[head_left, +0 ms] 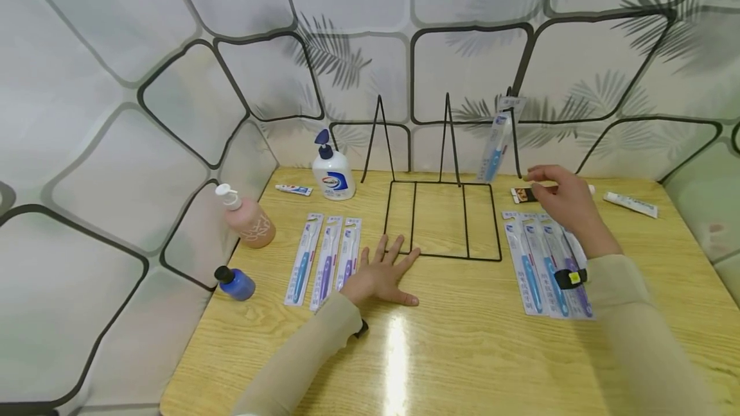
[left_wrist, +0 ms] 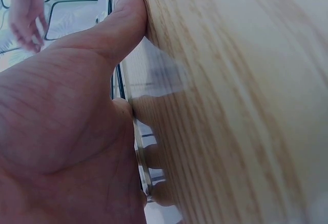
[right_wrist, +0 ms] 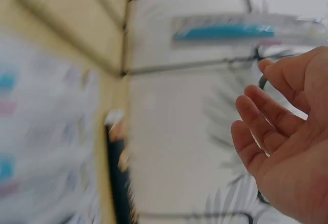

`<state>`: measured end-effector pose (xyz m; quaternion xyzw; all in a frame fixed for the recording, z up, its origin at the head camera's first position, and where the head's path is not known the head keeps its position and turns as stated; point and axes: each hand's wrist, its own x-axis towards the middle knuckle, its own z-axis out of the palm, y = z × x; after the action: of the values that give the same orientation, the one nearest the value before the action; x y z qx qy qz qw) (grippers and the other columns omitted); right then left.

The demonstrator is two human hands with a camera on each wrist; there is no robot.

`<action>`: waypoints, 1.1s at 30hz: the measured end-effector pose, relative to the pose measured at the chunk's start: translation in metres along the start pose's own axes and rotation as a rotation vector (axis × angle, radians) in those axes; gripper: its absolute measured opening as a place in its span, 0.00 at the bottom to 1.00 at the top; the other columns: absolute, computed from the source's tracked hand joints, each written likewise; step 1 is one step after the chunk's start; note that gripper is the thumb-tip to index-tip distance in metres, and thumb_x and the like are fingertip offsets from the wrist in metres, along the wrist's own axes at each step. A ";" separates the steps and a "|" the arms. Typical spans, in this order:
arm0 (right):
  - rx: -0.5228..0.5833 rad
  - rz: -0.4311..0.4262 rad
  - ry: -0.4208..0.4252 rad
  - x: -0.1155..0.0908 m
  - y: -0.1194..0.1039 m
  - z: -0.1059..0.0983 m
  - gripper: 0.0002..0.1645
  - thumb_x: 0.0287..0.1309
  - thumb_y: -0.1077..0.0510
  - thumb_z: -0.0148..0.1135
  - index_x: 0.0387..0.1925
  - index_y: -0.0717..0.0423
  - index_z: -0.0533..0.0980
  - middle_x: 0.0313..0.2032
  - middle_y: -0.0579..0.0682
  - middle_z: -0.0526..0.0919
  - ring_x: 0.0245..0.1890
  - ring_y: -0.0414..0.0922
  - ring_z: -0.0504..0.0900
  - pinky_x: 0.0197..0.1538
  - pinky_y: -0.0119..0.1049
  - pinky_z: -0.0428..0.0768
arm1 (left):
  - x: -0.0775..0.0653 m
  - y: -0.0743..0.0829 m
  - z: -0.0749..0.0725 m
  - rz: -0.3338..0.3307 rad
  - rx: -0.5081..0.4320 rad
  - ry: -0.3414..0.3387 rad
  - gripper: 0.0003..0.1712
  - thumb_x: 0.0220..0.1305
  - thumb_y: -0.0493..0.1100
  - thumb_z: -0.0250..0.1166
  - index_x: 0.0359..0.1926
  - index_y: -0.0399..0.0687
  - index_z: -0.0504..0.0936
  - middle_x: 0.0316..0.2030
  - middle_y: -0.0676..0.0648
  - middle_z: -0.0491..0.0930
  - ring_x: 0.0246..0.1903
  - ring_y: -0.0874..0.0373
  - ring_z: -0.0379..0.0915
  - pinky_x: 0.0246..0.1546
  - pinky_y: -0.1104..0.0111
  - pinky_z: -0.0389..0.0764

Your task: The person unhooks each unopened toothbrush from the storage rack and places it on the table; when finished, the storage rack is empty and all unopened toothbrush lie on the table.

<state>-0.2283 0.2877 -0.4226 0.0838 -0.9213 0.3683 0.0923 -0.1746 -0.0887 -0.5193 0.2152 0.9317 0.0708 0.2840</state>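
**Hanging toothbrush pack at risk**

While the left hand is lying flat on the tabletop, the right hand, fingers relaxed and holding nothing, is hovering at three o'clock of the wire rack; brushing the hanging toothbrush pack could unhook it.

sleeves: long, beige, reaching both wrists
wrists: small black device behind each of the hands, right one with a yellow mark
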 end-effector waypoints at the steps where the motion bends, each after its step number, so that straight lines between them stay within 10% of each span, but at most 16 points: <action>1: 0.033 -0.013 -0.002 0.005 -0.005 0.002 0.15 0.74 0.60 0.53 0.53 0.65 0.79 0.66 0.64 0.74 0.64 0.64 0.73 0.58 0.60 0.76 | -0.002 0.001 -0.001 0.002 0.003 0.002 0.64 0.55 0.80 0.62 0.77 0.83 0.27 0.79 0.55 0.14 0.77 0.45 0.06 0.75 0.34 0.26; 10: 0.168 -0.057 -0.061 0.040 -0.026 0.015 0.15 0.71 0.63 0.58 0.54 0.66 0.80 0.74 0.63 0.63 0.75 0.65 0.59 0.69 0.68 0.64 | -0.012 0.008 -0.006 0.007 0.018 0.028 0.63 0.55 0.81 0.61 0.79 0.81 0.31 0.81 0.53 0.19 0.79 0.43 0.11 0.75 0.33 0.31; 15: 0.225 -0.013 -0.063 0.048 -0.027 0.017 0.17 0.75 0.57 0.55 0.58 0.60 0.80 0.65 0.61 0.75 0.64 0.59 0.74 0.55 0.47 0.79 | -0.008 0.007 -0.003 0.010 0.009 0.012 0.64 0.53 0.82 0.60 0.78 0.82 0.29 0.81 0.54 0.17 0.79 0.44 0.10 0.75 0.34 0.29; 23: 0.229 0.023 -0.039 0.045 -0.025 0.013 0.19 0.75 0.53 0.56 0.58 0.57 0.81 0.64 0.59 0.77 0.64 0.58 0.77 0.43 0.24 0.73 | 0.003 0.002 0.004 0.000 0.009 -0.001 0.65 0.53 0.82 0.61 0.77 0.83 0.26 0.79 0.55 0.14 0.77 0.45 0.05 0.74 0.34 0.26; 30: 0.171 0.002 0.026 0.036 -0.021 0.000 0.17 0.73 0.53 0.56 0.53 0.58 0.83 0.60 0.57 0.81 0.46 0.20 0.73 0.39 0.20 0.76 | -0.010 0.009 -0.007 -0.001 0.027 0.019 0.63 0.56 0.80 0.61 0.79 0.79 0.30 0.81 0.53 0.18 0.79 0.44 0.10 0.76 0.35 0.30; 33: 0.150 -0.012 0.044 0.030 -0.018 -0.008 0.17 0.73 0.54 0.56 0.53 0.58 0.83 0.59 0.59 0.81 0.45 0.19 0.72 0.40 0.20 0.75 | -0.011 0.009 -0.007 -0.003 0.024 0.023 0.63 0.55 0.80 0.61 0.79 0.80 0.31 0.81 0.53 0.18 0.79 0.44 0.10 0.76 0.35 0.29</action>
<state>-0.2521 0.2774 -0.3982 0.0879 -0.8884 0.4374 0.1084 -0.1673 -0.0860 -0.5056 0.2161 0.9360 0.0618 0.2709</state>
